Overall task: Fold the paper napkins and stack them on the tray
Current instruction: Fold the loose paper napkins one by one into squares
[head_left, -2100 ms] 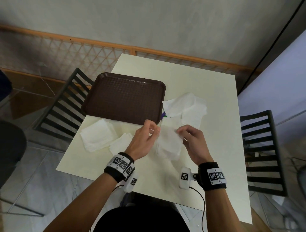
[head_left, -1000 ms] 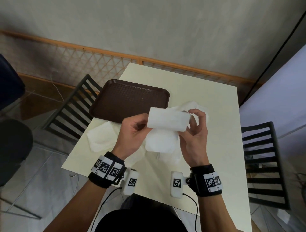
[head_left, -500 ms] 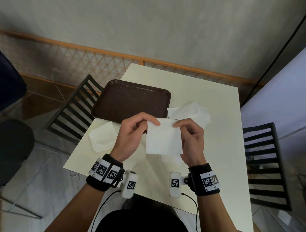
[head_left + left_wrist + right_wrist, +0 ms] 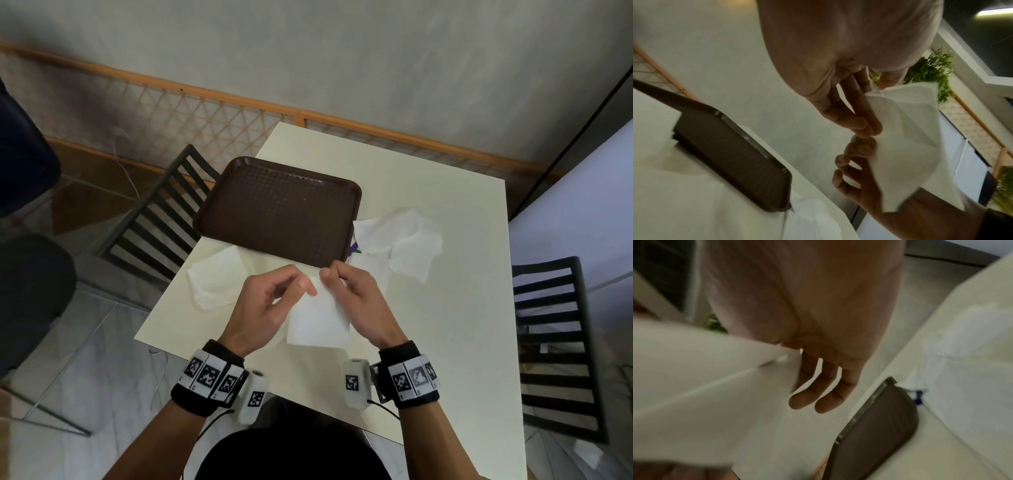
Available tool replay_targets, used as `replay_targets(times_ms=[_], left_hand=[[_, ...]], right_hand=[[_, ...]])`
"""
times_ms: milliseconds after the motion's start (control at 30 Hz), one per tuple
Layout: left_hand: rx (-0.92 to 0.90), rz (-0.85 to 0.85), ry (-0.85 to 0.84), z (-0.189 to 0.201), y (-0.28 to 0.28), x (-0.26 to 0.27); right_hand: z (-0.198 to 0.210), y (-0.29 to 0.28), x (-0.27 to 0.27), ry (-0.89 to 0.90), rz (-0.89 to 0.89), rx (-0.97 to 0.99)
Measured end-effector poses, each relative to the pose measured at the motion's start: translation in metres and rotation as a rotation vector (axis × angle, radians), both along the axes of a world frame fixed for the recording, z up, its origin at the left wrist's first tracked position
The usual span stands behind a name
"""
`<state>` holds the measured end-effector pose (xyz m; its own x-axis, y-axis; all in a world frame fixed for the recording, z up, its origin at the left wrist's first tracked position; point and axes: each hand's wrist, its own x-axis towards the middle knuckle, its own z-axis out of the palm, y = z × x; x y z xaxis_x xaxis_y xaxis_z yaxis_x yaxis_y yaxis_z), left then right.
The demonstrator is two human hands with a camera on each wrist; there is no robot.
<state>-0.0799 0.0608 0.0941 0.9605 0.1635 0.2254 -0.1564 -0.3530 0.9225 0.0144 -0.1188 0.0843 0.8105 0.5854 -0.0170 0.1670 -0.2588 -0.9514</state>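
Both hands, left hand (image 4: pixel 270 305) and right hand (image 4: pixel 359 301), pinch the napkin (image 4: pixel 318 322) at its far edge; they should align the corners before creasing above the worktop (image 4: pixel 445 342).

Head cam looks down from above onto the table (image 4: pixel 445 342), fingers (image 4: pixel 301 284) mid-frame. Both wrist cams sit super close under the palms, aimed along the fingers (image 4: pixel 857 123) and up a bit. All three catch the brown tray (image 4: pixel 281 212) beyond the fingertips.
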Motion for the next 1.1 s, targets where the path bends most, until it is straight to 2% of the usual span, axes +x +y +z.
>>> replay_targets(times_ms=[133,200,233,400,500,600,667,767,867,967,1100], left_hand=[[0.0,0.104,0.071,-0.013,0.015,-0.013],[0.027,0.172,0.112,-0.024,0.024,-0.018],[0.047,0.213,0.146,-0.031,0.03,-0.02],[0.208,0.37,0.398,-0.089,0.055,-0.031],[0.328,0.321,0.537,-0.12,0.057,-0.033],[0.421,0.299,0.604,-0.135,0.053,-0.035],[0.49,0.356,0.62,-0.136,0.052,-0.037],[0.484,0.43,0.568,-0.126,0.05,-0.037],[0.451,0.416,0.534,-0.115,0.046,-0.031],[0.456,0.353,0.516,-0.105,0.035,-0.021],[0.465,0.281,0.475,-0.095,0.02,-0.006]], right_hand=[[-0.029,0.014,0.001,0.261,-0.201,0.143],[-0.044,0.026,-0.004,0.406,-0.185,0.163],[-0.051,0.031,-0.006,0.42,-0.153,0.141],[-0.099,0.06,-0.007,0.151,-0.049,-0.136],[-0.12,0.076,-0.01,0.11,-0.019,-0.295],[-0.127,0.081,-0.01,-0.025,-0.057,-0.358],[-0.124,0.071,0.003,-0.106,-0.164,-0.393],[-0.123,0.037,0.038,-0.169,-0.395,-0.549],[-0.129,-0.001,0.077,-0.122,-0.57,-0.763],[-0.13,-0.025,0.102,-0.041,-0.544,-0.777],[-0.125,-0.035,0.11,-0.096,-0.556,-0.663]])
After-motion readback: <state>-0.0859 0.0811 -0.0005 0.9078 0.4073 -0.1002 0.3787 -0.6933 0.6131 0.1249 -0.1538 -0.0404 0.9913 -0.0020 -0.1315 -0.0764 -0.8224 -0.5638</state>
